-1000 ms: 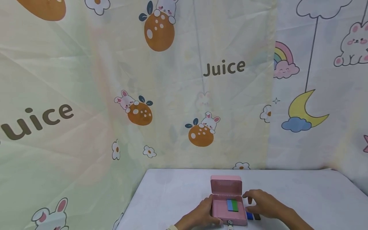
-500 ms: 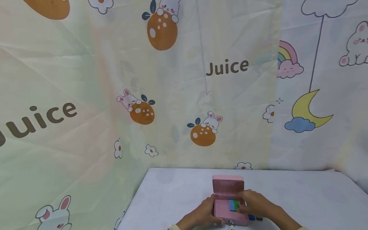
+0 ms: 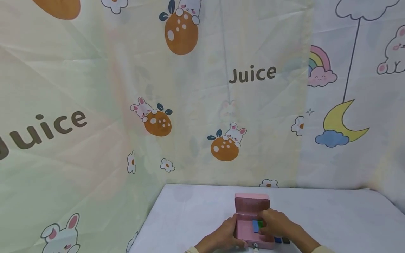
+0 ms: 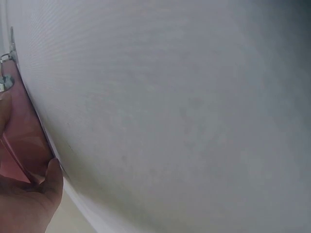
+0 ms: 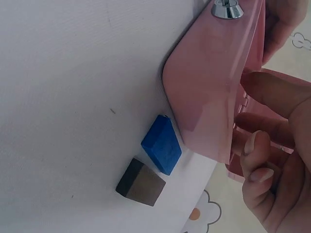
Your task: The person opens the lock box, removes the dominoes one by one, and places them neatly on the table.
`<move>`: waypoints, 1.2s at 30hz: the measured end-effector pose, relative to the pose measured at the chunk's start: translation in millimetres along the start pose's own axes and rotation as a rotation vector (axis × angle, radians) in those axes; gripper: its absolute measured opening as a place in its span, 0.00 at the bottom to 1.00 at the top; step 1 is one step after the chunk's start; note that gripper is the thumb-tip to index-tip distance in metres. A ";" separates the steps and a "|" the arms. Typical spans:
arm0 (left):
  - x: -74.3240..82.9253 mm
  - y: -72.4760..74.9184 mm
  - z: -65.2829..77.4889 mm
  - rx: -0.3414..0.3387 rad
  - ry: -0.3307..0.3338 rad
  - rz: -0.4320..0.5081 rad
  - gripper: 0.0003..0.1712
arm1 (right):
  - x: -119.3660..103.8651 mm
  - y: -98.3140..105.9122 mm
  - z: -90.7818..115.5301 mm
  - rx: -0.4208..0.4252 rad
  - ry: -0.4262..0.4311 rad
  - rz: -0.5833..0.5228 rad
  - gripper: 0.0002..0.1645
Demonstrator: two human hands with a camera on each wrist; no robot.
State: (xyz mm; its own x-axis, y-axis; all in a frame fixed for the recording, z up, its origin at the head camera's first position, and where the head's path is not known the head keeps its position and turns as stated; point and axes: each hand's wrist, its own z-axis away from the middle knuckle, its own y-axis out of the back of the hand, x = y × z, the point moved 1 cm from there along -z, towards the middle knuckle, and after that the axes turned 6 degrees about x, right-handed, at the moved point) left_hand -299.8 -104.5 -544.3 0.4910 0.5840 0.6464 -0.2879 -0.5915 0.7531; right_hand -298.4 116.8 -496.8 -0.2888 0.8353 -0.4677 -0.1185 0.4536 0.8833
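A small pink box (image 3: 255, 245) stands on the table with its lid raised at the back. My left hand (image 3: 223, 234) grips its left side, thumb near the front, as the left wrist view also shows. Inside lie a light blue block (image 3: 255, 226) and a green block (image 3: 260, 224), side by side. My right hand (image 3: 276, 223) reaches over the right wall, thumb and fingers about the green block. In the right wrist view the box wall hides the fingertips, so I cannot tell whether they pinch it.
Just right of the box, a blue block (image 5: 163, 145) and a brown-grey block (image 5: 143, 183) lie on the white table (image 3: 196, 203). A metal lock (image 5: 227, 8) sits on the box front. A printed curtain (image 3: 190, 88) hangs behind the table.
My right hand has moved left from above the loose blocks into the box, now partly covering the green block. The left hand keeps its grip on the box. The head view has shifted slightly.
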 end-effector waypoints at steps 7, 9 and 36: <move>-0.1 -1.5 -0.5 -0.009 -0.012 0.012 0.45 | 1.0 -8.7 -3.1 0.000 -0.007 0.039 0.16; -0.5 -2.2 -1.0 -0.009 -0.015 0.010 0.45 | 0.7 -10.6 -3.7 -0.001 -0.001 0.047 0.17; 2.4 -1.2 -1.3 0.016 0.035 -0.056 0.47 | -18.0 -29.5 -12.6 0.026 0.153 0.123 0.25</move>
State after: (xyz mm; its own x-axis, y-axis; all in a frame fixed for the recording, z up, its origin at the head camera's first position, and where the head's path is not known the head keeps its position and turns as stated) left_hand -299.4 -101.7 -543.5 0.4771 0.6353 0.6073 -0.2474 -0.5660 0.7864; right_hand -301.7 84.4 -514.1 -0.4412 0.8286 -0.3446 -0.0495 0.3610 0.9313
